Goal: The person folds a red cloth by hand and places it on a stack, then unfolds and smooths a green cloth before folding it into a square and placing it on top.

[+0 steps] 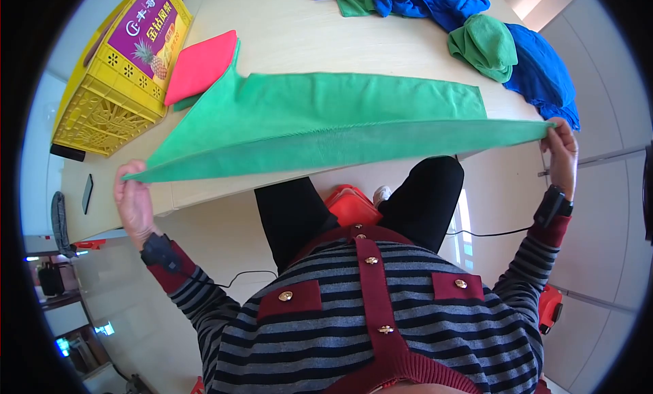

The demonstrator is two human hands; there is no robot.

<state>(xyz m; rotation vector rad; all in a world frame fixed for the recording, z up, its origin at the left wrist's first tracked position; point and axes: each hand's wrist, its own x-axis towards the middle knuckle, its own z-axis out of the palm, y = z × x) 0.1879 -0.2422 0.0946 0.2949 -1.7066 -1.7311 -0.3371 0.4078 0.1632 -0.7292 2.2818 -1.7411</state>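
A large green cloth [326, 115] is stretched between my two hands, its near edge pulled almost straight and lifted in a fold. My left hand [134, 200] pinches the cloth's left corner, just off the table's front edge. At the far right, my right hand [561, 145] grips the opposite corner. The cloth's far part lies on the table with slight wrinkles. Its upper left side touches a folded stack with a pink-red cloth [202, 67] on top and green below.
A yellow plastic crate [112, 98] with a pineapple label stands at the left of the table [272, 26]. Crumpled blue cloths [544, 71] and a bunched green cloth [484, 47] lie at the right. More blue cloths [428, 3] are heaped at the back. A dark flat object [88, 193] lies at left.
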